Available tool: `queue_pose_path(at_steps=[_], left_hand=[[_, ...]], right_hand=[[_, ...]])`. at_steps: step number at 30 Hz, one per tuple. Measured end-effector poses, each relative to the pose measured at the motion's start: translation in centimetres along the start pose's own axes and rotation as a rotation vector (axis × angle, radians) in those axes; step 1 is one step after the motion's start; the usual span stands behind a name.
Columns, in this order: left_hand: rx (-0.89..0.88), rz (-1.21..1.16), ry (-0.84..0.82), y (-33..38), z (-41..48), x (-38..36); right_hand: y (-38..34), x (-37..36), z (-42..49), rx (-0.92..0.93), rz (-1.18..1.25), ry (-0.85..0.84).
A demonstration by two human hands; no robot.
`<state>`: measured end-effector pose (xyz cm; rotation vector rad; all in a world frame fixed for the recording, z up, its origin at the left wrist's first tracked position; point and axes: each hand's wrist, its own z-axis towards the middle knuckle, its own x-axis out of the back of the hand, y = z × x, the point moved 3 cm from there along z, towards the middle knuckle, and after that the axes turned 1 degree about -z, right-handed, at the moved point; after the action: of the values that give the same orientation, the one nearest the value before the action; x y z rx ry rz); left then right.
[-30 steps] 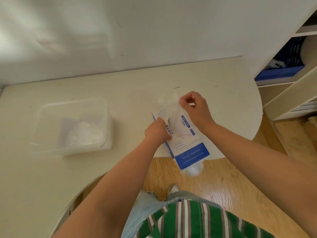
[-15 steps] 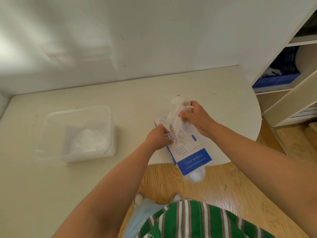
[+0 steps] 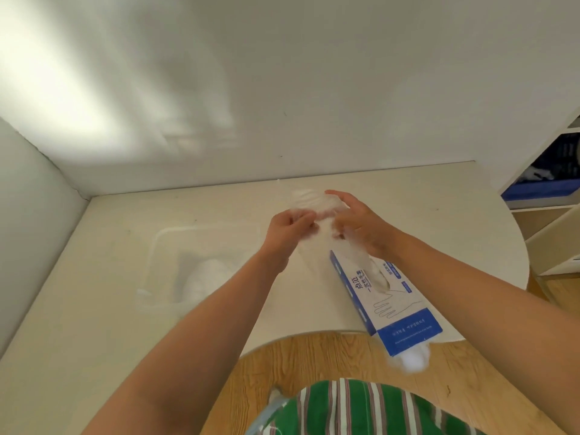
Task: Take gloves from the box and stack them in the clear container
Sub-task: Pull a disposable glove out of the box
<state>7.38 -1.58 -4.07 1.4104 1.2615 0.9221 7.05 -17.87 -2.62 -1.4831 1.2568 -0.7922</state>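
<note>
A thin clear glove (image 3: 317,204) hangs in the air above the table, held between both hands. My left hand (image 3: 287,229) pinches its left part, and my right hand (image 3: 357,229) grips its right part, with the fingers partly hidden behind the film. Below my right hand lies the blue and white glove box (image 3: 395,302), its near end over the table's edge; more clear gloves bulge from its top slot. The clear container (image 3: 163,246) sits to the left with a small pile of gloves (image 3: 204,277) in it.
The cream table (image 3: 94,309) meets white walls at the back and left. Its front edge curves inward over a wooden floor (image 3: 329,359). A white shelf unit with a blue crate (image 3: 546,180) stands at the right. Loose film hangs below the box's near end.
My left hand has left the box and risen to the glove. My right hand lifted the glove clear of the box. The camera tilted up, so the table sits lower in view.
</note>
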Motion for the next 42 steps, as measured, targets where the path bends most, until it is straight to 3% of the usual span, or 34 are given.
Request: queue_pose_path(at_steps=[2,8,12,15,19,23,31,34,38,40,42], left_hand=[[-0.045,0.014,0.028,0.3,0.0,2.1],[-0.018,0.042,-0.072,0.7,-1.7,7.9],[0.101,0.098,-0.160,-0.1,-3.3,12.2],[0.229,0.087,-0.213,-0.5,-4.3,15.4],[0.222,-0.066,-0.006,-0.5,-4.8,18.7],[0.189,0.063,0.251,-1.6,-5.1,21.8],[0.246,0.227,0.170,-1.7,-4.4,23.4],[0.251,0.396,0.267,-2.3,-3.5,23.5],[0.222,0.713,0.355,-2.9,-2.9,23.4],[0.216,0.765,0.349,-3.3,-2.8,23.1],[0.236,0.800,0.344,-3.6,-2.7,22.8]], right_hand=[[0.0,-1.6,1.2,-0.061,0.040,-0.026],[0.8,-5.6,3.1,-0.284,-0.136,-0.222],[-0.2,-9.0,4.9,-0.146,-0.094,-0.041],[-0.5,-11.7,6.4,-0.073,-0.191,-0.047],[0.1,-15.3,7.7,-0.145,-0.349,-0.180],[0.7,-17.4,8.9,-0.185,-0.492,-0.230],[0.3,-20.2,10.5,-0.250,-0.768,-0.307],[0.3,-20.8,11.7,-0.100,-0.928,-0.163],[-0.2,-22.3,11.0,0.571,-1.002,0.215],[0.3,-23.6,10.2,0.696,-0.995,0.188],[1.9,-24.5,10.1,0.551,-1.033,0.030]])
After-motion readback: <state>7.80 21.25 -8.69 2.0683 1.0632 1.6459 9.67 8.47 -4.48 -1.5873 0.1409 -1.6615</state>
